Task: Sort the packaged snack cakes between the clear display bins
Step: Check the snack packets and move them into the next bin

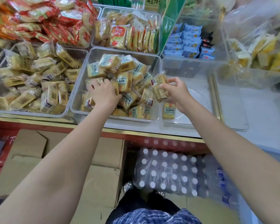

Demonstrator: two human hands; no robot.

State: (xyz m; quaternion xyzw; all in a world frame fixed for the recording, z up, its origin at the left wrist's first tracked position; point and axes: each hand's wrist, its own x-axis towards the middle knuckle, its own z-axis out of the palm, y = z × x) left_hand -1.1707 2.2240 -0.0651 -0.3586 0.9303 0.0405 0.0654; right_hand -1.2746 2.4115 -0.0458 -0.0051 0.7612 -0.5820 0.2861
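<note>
Nearest the camera, a shrink-wrapped pack of white-capped clear bottles [166,172] stands on the floor beside flat brown cardboard boxes [94,160], below the gold-edged front of the pale tabletop [152,130]. Both bare forearms reach up over that edge. The left hand [104,92] lies palm down inside the middle clear plastic display bin [81,88], its fingers curled into the heap of yellow snack cakes in clear wrappers [124,73], so this grip closes on a wrapped cake from the heap [94,81] at the heap's left side. The right hand [174,90] is held above the boundary between that bin and the nearly bare clear bin to its right [205,94]; its grip is clamped on a small stack of wrapped golden snack cakes [160,88], with a red-and-white barcode label showing on top, pinched between thumb and fingers. Just beneath that hand, a single yellow cake packet with a pale green label [169,111] lies flat on the floor of the right bin, near its front left corner. To the left, another clear bin [68,97] is packed with similar tan wrapped cakes. Farther back, a bin of orange-labelled biscuit packets [128,34] sits behind the middle bin, red-and-white wrapped snacks [55,21] pile up at the far left, and blue-and-white packets [187,41] fill a bin at the far right.
</note>
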